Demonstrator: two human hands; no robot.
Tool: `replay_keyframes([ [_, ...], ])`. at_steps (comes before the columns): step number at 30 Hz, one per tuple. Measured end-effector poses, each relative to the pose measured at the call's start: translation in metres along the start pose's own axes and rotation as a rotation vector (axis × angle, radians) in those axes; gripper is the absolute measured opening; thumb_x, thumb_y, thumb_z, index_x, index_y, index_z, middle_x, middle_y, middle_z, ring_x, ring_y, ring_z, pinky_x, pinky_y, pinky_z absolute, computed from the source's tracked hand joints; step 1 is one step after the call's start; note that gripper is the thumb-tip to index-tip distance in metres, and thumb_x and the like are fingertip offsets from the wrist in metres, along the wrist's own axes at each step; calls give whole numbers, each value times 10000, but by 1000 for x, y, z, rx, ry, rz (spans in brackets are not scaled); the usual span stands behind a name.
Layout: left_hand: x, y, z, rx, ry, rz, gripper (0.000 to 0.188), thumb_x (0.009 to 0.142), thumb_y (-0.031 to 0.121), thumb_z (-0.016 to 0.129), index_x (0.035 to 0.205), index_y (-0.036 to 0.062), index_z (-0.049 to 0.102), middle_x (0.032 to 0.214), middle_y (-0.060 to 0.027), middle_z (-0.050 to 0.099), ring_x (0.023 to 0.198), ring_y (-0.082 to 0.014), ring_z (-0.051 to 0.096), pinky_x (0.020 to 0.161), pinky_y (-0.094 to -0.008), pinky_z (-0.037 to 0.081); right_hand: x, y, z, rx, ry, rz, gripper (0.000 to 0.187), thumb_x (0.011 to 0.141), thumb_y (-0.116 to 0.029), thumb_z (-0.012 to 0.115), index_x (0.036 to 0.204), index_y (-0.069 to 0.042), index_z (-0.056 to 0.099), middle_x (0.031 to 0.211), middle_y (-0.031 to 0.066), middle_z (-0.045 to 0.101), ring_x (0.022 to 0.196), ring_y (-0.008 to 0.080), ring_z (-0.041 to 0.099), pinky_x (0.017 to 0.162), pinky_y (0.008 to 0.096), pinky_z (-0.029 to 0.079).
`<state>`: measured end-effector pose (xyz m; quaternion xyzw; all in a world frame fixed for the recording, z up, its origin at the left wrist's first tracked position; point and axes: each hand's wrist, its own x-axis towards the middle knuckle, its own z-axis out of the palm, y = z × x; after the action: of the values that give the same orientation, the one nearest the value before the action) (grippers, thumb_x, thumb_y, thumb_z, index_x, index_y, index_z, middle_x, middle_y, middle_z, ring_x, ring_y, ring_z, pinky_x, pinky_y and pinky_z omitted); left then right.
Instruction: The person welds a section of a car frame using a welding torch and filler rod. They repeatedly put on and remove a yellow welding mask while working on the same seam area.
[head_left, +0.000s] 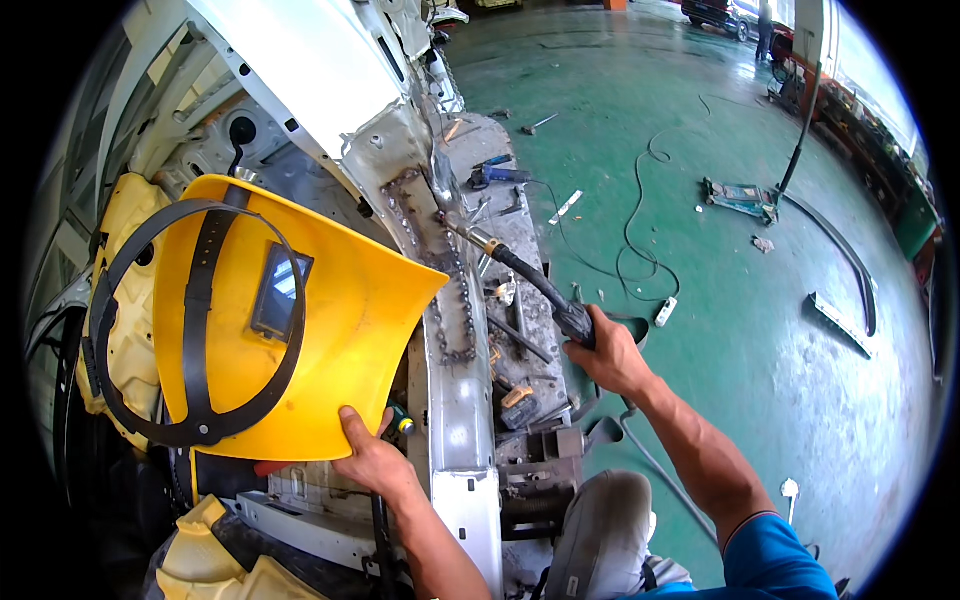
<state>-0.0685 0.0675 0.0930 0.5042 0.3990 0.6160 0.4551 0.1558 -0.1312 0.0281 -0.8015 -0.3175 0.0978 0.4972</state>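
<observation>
My left hand [375, 455] grips the lower edge of a yellow welding helmet [360, 300], thumb on its inner side. The helmet's inside faces me, with its black headband [203, 300] and dark viewing window [282, 290] showing. In my right hand [612, 355] is a welding torch [540, 285], held by its black handle. The torch nozzle points up and left at the car body sill [460, 400], where rows of weld beads [458, 350] outline a patch. Whether the nozzle tip touches the metal, I cannot tell.
Beside the sill, a worn bench [540, 350] bears a blue angle grinder [500, 176] and other tools. A cable [640, 200] runs over the green floor to a white power strip [666, 312]. Farther right stand a floor jack [742, 198] and a metal strip [840, 323].
</observation>
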Motion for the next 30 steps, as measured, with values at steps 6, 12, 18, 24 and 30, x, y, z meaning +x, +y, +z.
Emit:
replay_keyframes([
  [6, -1, -6, -2, 21, -69, -18, 480, 1045, 230, 609, 1391, -76, 477, 1311, -217, 626, 1096, -331, 699, 742, -390, 670, 3, -3, 1, -19, -13, 5, 471, 862, -180, 749, 1250, -4, 548, 887, 241, 667, 820, 426, 655, 768, 465, 511],
  [12, -7, -12, 0, 54, -150, 22, 484, 1050, 259, 620, 1339, -115, 521, 1240, -230, 673, 1005, -315, 735, 741, -366, 666, 4, 0, 4, -34, 11, -28, 506, 854, -229, 732, 1272, -3, 559, 888, 266, 692, 863, 477, 672, 770, 515, 515],
  [18, -19, -14, 7, 90, -261, 31, 500, 1046, 259, 625, 1362, -110, 506, 1241, -230, 668, 1014, -318, 734, 749, -359, 662, 4, -9, 1, -31, -21, 36, 484, 856, -170, 746, 1263, -6, 543, 938, 226, 692, 873, 422, 680, 793, 457, 522],
  [24, -28, -17, 8, 103, -357, 72, 521, 1041, 272, 632, 1406, -66, 477, 1295, -203, 638, 1080, -307, 715, 763, -375, 668, 7, 8, 6, -13, -8, -63, 508, 854, -205, 738, 1278, 2, 550, 902, 275, 691, 887, 477, 674, 782, 516, 518],
  [30, -28, -15, 6, 43, -383, -2, 476, 1023, 194, 664, 1380, -67, 489, 1313, -206, 636, 1021, -286, 730, 810, -360, 649, 6, -1, 2, 72, -47, 42, 478, 859, -198, 723, 1270, -17, 557, 969, 271, 700, 934, 481, 668, 801, 503, 524],
])
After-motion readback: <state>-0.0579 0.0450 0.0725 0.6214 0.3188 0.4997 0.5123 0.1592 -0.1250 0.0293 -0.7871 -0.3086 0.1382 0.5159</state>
